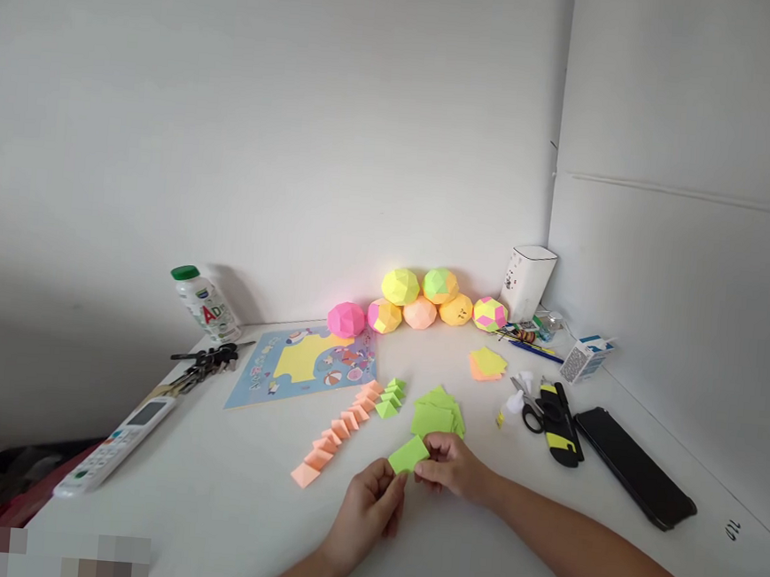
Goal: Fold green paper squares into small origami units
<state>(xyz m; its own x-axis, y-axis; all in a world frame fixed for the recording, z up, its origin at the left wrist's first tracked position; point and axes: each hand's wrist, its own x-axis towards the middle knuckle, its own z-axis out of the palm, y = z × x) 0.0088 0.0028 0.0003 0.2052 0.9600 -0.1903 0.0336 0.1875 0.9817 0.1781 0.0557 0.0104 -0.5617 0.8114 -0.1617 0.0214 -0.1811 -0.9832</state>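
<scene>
Both hands hold one small green paper square (pixel 407 454) just above the white table (pixel 221 507). My left hand (pixel 368 509) pinches its near left edge. My right hand (pixel 452 464) pinches its right edge. Right behind them lies a loose stack of green paper squares (pixel 440 410). To the left runs a slanted row of folded orange paper pieces (pixel 337 431), ending in a few folded green pieces (pixel 391 397).
Several coloured paper balls (pixel 420 300) line the wall. Near them are a white container (pixel 527 282), a small box (pixel 585 358), orange and yellow notes (pixel 487 363), scissors (pixel 530 408), a black-yellow cutter (pixel 561 427), a phone (pixel 634 466). On the left are a picture sheet (pixel 305 364), keys (pixel 202 365), a bottle (pixel 207 303), a remote (pixel 116 445).
</scene>
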